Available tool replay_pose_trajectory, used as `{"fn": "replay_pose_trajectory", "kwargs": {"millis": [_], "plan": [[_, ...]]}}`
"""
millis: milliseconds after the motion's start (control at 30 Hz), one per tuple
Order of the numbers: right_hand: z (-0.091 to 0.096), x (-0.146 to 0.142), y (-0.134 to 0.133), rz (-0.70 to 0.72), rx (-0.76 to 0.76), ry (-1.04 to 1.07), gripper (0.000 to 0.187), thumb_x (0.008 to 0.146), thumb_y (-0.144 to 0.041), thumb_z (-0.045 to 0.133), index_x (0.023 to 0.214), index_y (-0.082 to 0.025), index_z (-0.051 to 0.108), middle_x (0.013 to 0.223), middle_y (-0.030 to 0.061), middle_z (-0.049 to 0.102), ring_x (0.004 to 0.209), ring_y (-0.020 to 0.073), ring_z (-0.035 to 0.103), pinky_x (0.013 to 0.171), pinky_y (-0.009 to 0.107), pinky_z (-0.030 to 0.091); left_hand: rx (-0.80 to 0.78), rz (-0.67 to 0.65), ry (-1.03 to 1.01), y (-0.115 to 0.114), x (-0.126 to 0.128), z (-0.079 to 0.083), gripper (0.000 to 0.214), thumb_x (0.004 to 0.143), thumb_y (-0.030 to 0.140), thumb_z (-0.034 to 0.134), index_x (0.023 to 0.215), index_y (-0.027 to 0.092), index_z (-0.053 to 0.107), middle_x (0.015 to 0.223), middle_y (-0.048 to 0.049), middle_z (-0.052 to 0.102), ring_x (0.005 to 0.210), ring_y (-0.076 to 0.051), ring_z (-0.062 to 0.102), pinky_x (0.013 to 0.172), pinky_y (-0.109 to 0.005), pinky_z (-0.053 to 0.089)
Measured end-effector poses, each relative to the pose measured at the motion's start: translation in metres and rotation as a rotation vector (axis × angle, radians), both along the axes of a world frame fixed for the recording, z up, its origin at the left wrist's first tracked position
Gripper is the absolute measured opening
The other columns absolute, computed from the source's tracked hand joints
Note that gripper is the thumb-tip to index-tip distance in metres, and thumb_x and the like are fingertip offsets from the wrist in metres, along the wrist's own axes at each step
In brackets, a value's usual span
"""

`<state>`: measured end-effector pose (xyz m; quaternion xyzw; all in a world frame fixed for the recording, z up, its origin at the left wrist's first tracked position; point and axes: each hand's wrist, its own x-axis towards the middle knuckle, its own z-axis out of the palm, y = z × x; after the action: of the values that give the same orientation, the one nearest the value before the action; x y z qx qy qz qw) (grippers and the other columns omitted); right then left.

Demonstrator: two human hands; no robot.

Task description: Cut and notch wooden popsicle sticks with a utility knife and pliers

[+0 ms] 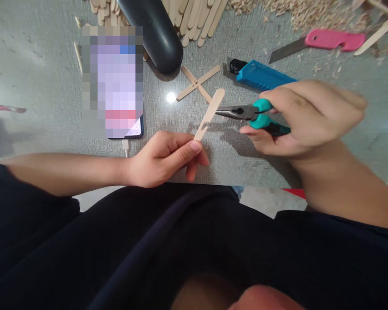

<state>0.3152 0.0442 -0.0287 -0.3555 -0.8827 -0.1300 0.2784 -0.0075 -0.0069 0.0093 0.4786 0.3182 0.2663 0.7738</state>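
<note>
My left hand (168, 158) pinches the lower end of a wooden popsicle stick (212, 110) between thumb and fingers. The stick tilts up to the right and has a rough notch in its right edge. My right hand (307, 118) is wrapped round the teal and black handles of needle-nose pliers (241, 113). The pliers' tips lie at the stick's right edge, above the notch; whether they grip it I cannot tell. Just beyond the held stick, two crossed popsicle sticks (197, 83) lie on the table.
A blue utility knife (261, 76) and a pink-handled knife (334, 39) lie beyond my right hand. At the back are piled popsicle sticks (198, 19), a dark rounded case (158, 38) and wood shavings (317, 15). A phone (118, 86) with a cable stands left on the grey table (48, 94).
</note>
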Motion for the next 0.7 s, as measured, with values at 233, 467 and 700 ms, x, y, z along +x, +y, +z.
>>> {"fn": "replay_pose_trajectory", "kwargs": {"millis": [233, 467, 700], "plan": [[0.004, -0.008, 0.001, 0.139, -0.141, 0.1, 0.066, 0.121, -0.078, 0.051, 0.124, -0.019, 0.08, 0.105, 0.0109, 0.087, 0.09, 0.0277, 0.088, 0.075, 0.038, 0.065, 0.077, 0.088, 0.078, 0.0, 0.0, -0.009, 0.059, 0.119, 0.073, 0.07, 0.106, 0.018, 0.087, 0.061, -0.0002, 0.071, 0.051, -0.013, 0.057, 0.052, -0.031, 0.044], [0.006, -0.007, 0.003, 0.166, -0.243, 0.16, 0.063, 0.121, -0.076, 0.058, 0.12, -0.018, 0.082, 0.103, 0.01, 0.087, 0.094, 0.0265, 0.09, 0.083, 0.035, 0.069, 0.101, 0.191, 0.048, -0.001, 0.001, -0.011, 0.051, 0.119, 0.066, 0.075, 0.113, 0.017, 0.087, 0.058, 0.0034, 0.066, 0.048, -0.011, 0.055, 0.052, -0.03, 0.046], [0.012, -0.005, 0.004, 0.237, -0.372, 0.167, 0.052, 0.117, -0.068, 0.074, 0.121, -0.016, 0.082, 0.103, 0.0102, 0.087, 0.086, 0.0213, 0.084, 0.072, 0.03, 0.059, 0.191, 0.185, 0.034, -0.002, 0.001, -0.017, 0.04, 0.126, 0.055, 0.067, 0.116, 0.018, 0.079, 0.064, 0.0033, 0.072, 0.048, -0.01, 0.067, 0.046, -0.022, 0.047]]}}
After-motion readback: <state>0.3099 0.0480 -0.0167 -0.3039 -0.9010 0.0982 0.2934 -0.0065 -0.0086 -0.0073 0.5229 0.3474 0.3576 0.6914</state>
